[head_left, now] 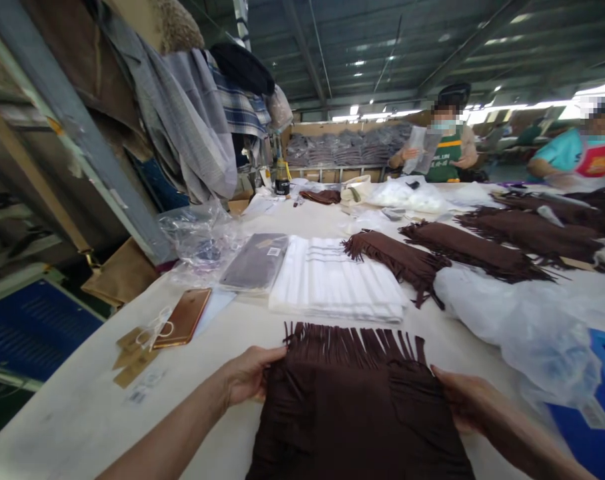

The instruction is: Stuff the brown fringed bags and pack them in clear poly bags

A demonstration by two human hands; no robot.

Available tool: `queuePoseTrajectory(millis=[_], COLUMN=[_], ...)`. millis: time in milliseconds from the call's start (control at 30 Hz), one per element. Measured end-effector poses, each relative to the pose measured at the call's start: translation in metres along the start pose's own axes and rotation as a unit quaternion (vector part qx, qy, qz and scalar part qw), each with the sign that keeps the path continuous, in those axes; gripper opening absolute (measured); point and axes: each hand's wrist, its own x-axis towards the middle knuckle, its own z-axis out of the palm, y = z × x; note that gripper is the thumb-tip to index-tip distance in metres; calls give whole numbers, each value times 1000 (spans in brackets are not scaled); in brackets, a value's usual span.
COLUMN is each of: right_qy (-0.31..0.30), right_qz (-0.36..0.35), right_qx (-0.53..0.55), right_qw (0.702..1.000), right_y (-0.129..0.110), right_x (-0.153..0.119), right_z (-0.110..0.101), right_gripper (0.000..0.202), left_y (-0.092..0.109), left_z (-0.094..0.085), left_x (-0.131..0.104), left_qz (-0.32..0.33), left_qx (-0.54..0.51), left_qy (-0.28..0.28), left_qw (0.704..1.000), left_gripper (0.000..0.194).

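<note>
A dark brown fringed scarf (362,413) lies spread before me on the white table, its fringe pointing away from me. My left hand (250,375) grips its left edge near the fringe, thumb on top and fingers underneath. On the opposite edge my right hand (465,397) pinches the cloth the same way, with its fingers partly hidden. Just beyond the fringe sits a folded white cloth (337,283) with thin grey stripes. A grey folded item in a clear bag (256,261) is left of it.
A phone (185,317) and brown paper tags (132,353) with white string lie at the left. More brown fringed scarves (472,248) and crumpled clear plastic (522,327) are on the right, by a blue bin (582,427). Two people (445,150) stand across the table. Garments (182,113) hang at left.
</note>
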Motion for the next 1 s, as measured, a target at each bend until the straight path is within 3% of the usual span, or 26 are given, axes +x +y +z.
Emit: queuePoseTrajectory(millis=[100, 200, 300, 467, 600, 733, 900, 1000], right_qy=[-142, -199, -234, -297, -290, -312, -400, -417], right_qz=[71, 80, 80, 121, 118, 127, 97, 33], right_qx=[37, 33, 58, 154, 193, 101, 57, -12], right_qw=[987, 976, 967, 935, 930, 936, 910, 908], right_y=[-7, -15, -21, -16, -18, -32, -58, -65], right_x=[12, 23, 36, 57, 69, 81, 84, 71], right_z=[-8, -12, -10, 5, 21, 30, 33, 31], right_gripper=[48, 51, 46, 40, 47, 57, 61, 54], left_y=[12, 23, 30, 33, 34, 34, 39, 53], left_z=[7, 12, 14, 14, 19, 31, 38, 41], left_x=[14, 24, 30, 42, 52, 59, 61, 47], left_qz=[-35, -70, -100, -116, -161, -180, -151, -65], left_qx=[-35, -87, -108, -113, -115, -118, -88, 48], left_qy=[-35, -111, -187, -244, -257, -244, -247, -328], left_qw=[998, 988, 971, 956, 946, 946, 953, 941], left_gripper=[57, 48, 42, 38, 42, 53, 54, 41])
